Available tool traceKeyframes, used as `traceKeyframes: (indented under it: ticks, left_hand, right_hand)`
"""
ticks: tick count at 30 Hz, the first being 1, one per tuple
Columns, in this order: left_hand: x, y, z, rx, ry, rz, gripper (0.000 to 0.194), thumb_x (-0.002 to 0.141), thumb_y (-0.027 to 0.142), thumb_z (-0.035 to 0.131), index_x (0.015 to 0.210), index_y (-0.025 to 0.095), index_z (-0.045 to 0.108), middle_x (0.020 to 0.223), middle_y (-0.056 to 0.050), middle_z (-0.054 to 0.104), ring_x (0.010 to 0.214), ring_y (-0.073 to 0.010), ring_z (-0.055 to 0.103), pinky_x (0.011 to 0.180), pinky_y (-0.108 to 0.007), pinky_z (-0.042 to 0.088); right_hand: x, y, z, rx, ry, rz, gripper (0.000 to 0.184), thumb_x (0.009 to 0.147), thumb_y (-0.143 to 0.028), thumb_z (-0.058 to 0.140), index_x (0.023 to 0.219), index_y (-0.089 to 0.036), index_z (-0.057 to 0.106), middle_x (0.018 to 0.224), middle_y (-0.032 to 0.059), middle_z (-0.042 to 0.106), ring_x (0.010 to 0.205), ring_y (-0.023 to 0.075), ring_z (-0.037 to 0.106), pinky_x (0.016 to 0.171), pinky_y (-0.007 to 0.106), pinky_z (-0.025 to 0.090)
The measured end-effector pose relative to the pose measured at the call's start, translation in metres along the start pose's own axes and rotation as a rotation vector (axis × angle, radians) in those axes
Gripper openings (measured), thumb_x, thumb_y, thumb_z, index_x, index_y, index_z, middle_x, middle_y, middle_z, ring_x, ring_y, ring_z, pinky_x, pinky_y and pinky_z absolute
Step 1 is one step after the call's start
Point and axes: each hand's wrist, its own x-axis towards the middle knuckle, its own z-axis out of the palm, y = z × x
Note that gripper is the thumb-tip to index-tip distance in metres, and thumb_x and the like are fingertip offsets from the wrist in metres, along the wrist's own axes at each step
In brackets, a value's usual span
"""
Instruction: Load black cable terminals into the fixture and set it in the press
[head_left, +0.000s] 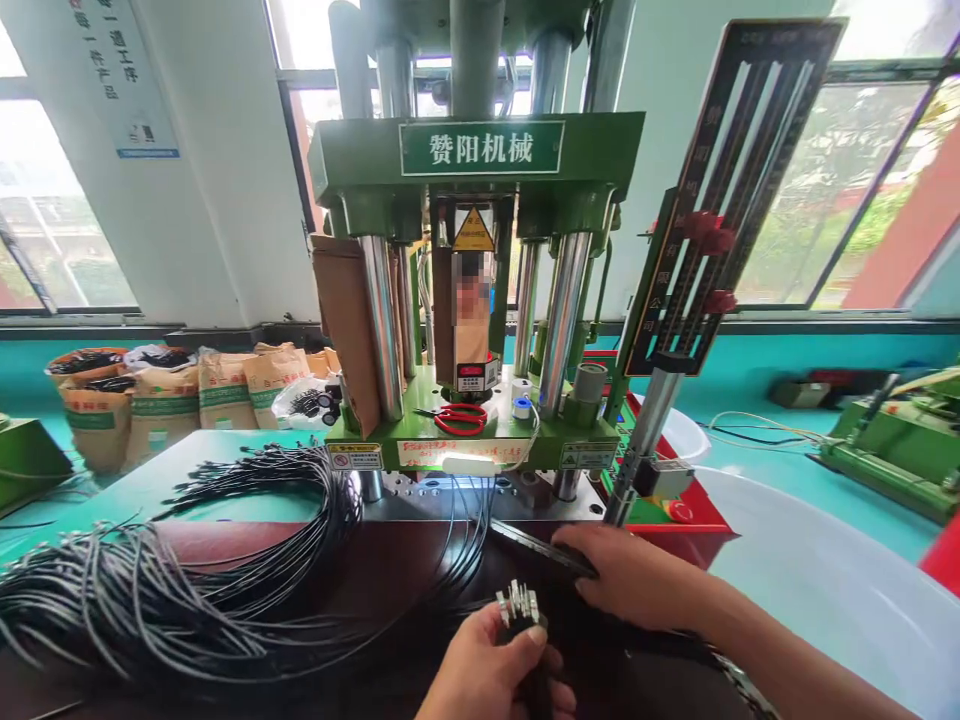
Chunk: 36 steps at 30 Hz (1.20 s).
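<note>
Left hand (495,665), lower centre of the frame: fingers closed around a bunch of silver cable ends (519,606). Right hand (622,575), lower right of centre: wrapped around a long thin tool (529,542), its tip at hanging cables (469,540) under the green press (375,452); contact cannot be told. Red scissors (461,419) lie on the press, mid-frame. Loose cables (187,605) fill the lower left.

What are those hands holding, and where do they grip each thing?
The left hand grips a bunch of metal-tipped dark pieces just below the tips; the right hand holds a long narrow tool by its near, dark end.
</note>
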Motion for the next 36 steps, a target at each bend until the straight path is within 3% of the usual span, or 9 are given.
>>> traceKeyframes:
  ticks: [2, 4, 7, 9, 15, 26, 36]
  left_hand:
    - [-0.004, -0.003, -0.002, 0.016, -0.050, 0.022, 0.055, 0.053, 0.047, 0.081, 0.084, 0.017, 0.046, 0.066, 0.002, 0.061, 0.050, -0.0142, 0.062, 0.053, -0.028, 0.048]
    - [-0.007, -0.006, -0.003, 0.068, -0.070, 0.046, 0.054, 0.053, 0.049, 0.081, 0.081, 0.017, 0.047, 0.064, 0.002, 0.060, 0.048, -0.0129, 0.061, 0.050, -0.024, 0.045]
    - [-0.008, -0.007, -0.001, 0.159, -0.063, 0.075, 0.052, 0.055, 0.051, 0.079, 0.078, 0.015, 0.050, 0.059, 0.001, 0.059, 0.044, -0.0098, 0.056, 0.048, -0.023, 0.042]
    - [-0.007, -0.006, 0.003, 0.210, -0.037, 0.077, 0.053, 0.054, 0.055, 0.078, 0.078, 0.015, 0.052, 0.055, 0.002, 0.057, 0.039, -0.0072, 0.049, 0.044, -0.021, 0.038]
    - [-0.001, -0.009, 0.012, 0.358, 0.056, 0.084, 0.050, 0.055, 0.058, 0.075, 0.065, 0.013, 0.056, 0.050, 0.002, 0.052, 0.031, -0.0028, 0.036, 0.033, -0.018, 0.023]
    - [-0.002, -0.008, 0.016, 0.413, 0.057, 0.073, 0.047, 0.057, 0.057, 0.073, 0.061, 0.015, 0.053, 0.047, 0.004, 0.048, 0.029, -0.0026, 0.033, 0.032, -0.018, 0.020]
    - [-0.004, -0.008, 0.018, 0.467, 0.088, 0.069, 0.039, 0.063, 0.049, 0.069, 0.058, 0.016, 0.052, 0.045, 0.003, 0.047, 0.030, -0.0042, 0.036, 0.031, -0.018, 0.023]
  right_hand:
    - [-0.027, 0.007, 0.002, 0.306, -0.091, 0.161, 0.036, 0.074, -0.013, 0.053, 0.107, -0.023, 0.062, 0.073, -0.0018, 0.067, 0.059, 0.0127, 0.060, 0.053, 0.021, 0.043]
    - [-0.050, 0.006, 0.017, 0.763, -0.105, 0.410, 0.043, 0.082, -0.025, 0.050, 0.124, -0.019, 0.051, 0.052, -0.0066, 0.054, 0.043, 0.0102, 0.048, 0.041, 0.020, 0.036]
    - [-0.070, -0.011, 0.048, 1.225, 0.046, 0.547, 0.066, 0.082, -0.049, 0.055, 0.135, -0.014, 0.035, 0.044, -0.0115, 0.042, 0.036, 0.0067, 0.034, 0.035, 0.017, 0.028]
    - [-0.070, -0.027, 0.064, 1.342, 0.135, 0.560, 0.070, 0.080, -0.059, 0.055, 0.132, -0.014, 0.041, 0.043, -0.0113, 0.041, 0.033, 0.0045, 0.028, 0.032, 0.015, 0.023]
    - [-0.048, -0.056, 0.071, 1.440, 0.311, 0.608, 0.061, 0.077, -0.063, 0.057, 0.114, -0.015, 0.060, 0.038, -0.0094, 0.038, 0.033, 0.0042, 0.029, 0.030, 0.012, 0.022]
    - [-0.049, -0.055, 0.071, 1.438, 0.264, 0.598, 0.062, 0.078, -0.061, 0.058, 0.117, -0.014, 0.061, 0.038, -0.0096, 0.038, 0.032, 0.0042, 0.026, 0.029, 0.012, 0.020]
    - [-0.053, -0.055, 0.069, 1.267, 0.258, 0.557, 0.058, 0.080, -0.060, 0.054, 0.119, -0.017, 0.062, 0.040, -0.0079, 0.040, 0.032, 0.0063, 0.029, 0.028, 0.017, 0.022]
